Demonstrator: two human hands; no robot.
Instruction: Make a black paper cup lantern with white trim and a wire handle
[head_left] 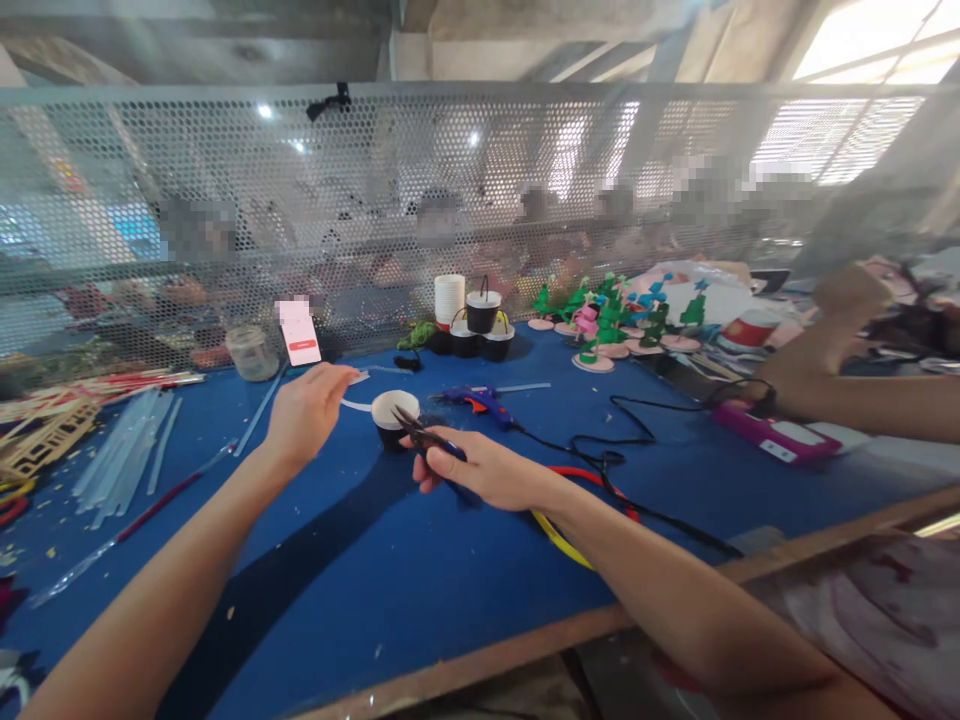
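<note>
My right hand (476,465) is wrapped round the dark handles of a pair of pliers (424,435). The pliers' pointed jaws reach over the rim of a small cup (391,432), white inside and black outside, standing on the blue table. To the left of the cup, my left hand (311,405) is closed with thumb and fingertips together. A small pale piece shows at those fingertips, too small to name. A thin white strip (356,404) runs between that hand and the cup. Behind my right hand lies a blue glue gun (484,403) with a clear stick in its back end.
Clear glue sticks (124,450) and wooden pieces (45,440) lie left. A glass jar (251,353) and phone (298,335) stand by the mesh screen. Stacked white cups (449,300) and green felt trees (607,315) stand behind. A black cord (630,440) trails right, near another person's arm (817,370).
</note>
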